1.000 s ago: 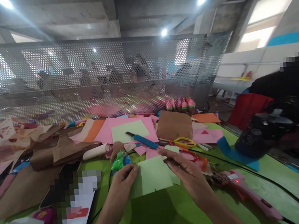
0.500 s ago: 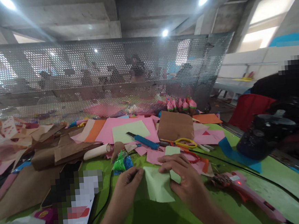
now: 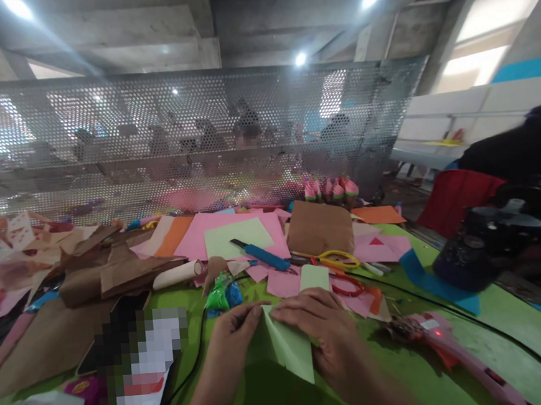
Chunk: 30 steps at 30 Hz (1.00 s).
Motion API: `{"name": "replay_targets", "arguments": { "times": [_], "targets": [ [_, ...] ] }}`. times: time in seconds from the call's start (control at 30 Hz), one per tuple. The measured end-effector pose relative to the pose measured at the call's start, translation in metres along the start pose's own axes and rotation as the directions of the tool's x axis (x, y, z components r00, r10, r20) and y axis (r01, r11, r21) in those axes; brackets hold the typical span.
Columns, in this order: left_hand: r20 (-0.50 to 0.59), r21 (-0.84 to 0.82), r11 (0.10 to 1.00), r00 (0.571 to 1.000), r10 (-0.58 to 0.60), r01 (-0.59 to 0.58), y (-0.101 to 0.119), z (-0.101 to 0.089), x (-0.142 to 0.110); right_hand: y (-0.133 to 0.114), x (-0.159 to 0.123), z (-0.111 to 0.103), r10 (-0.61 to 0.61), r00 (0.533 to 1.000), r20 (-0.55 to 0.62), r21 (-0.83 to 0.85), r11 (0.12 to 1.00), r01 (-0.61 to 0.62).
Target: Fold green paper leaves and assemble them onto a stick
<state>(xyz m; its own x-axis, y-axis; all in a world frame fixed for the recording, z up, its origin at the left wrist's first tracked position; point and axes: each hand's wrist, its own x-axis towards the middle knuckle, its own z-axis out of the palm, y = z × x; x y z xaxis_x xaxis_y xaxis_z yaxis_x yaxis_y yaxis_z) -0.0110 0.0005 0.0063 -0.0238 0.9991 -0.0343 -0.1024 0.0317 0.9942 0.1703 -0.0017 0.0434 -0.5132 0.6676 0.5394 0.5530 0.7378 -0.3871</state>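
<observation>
One bent green sheet (image 3: 294, 349) is pinched by the left hand (image 3: 231, 333), held in the half-curled right hand (image 3: 327, 323).

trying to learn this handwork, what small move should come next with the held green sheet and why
Probably the right hand should smooth along the bend in the light green sheet: it looks bent, its lower corner sticks out free, and the left hand steadies its upper end.
</observation>
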Motion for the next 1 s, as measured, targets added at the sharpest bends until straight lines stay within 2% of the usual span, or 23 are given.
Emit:
{"name": "replay_targets", "arguments": {
  "times": [0.2, 0.37, 0.53, 0.67, 0.87, 1.0],
  "targets": [
    [-0.026, -0.037, 0.999, 0.999, -0.026, 0.025, -0.002, 0.002, 0.000, -0.004, -0.001, 0.003, 0.055, 0.998, -0.032, -0.019, 0.998, -0.056],
    [-0.054, -0.110, 0.993, 0.998, -0.038, 0.032, -0.004, 0.002, 0.000, -0.004, -0.002, 0.009, 0.069, 0.998, 0.009, 0.099, 0.993, -0.070],
    [-0.008, -0.214, 0.976, 0.999, -0.041, 0.038, -0.005, 0.003, -0.002, -0.001, -0.005, 0.013, 0.141, 0.990, 0.027, 0.270, 0.952, -0.143],
    [0.021, -0.265, 0.962, 0.998, -0.055, 0.058, -0.003, 0.004, -0.005, 0.000, -0.006, 0.012, 0.159, 0.986, 0.049, 0.338, 0.926, -0.166],
    [-0.021, -0.183, 0.983, 1.000, -0.015, 0.011, 0.000, 0.001, -0.003, 0.000, -0.004, 0.004, 0.179, 0.976, 0.121, 0.307, 0.929, -0.208],
    [-0.084, -0.087, 0.996, 0.996, 0.019, -0.026, 0.002, -0.002, -0.001, -0.002, -0.001, -0.008, 0.121, 0.958, 0.261, 0.340, 0.917, -0.209]
  ]
}}
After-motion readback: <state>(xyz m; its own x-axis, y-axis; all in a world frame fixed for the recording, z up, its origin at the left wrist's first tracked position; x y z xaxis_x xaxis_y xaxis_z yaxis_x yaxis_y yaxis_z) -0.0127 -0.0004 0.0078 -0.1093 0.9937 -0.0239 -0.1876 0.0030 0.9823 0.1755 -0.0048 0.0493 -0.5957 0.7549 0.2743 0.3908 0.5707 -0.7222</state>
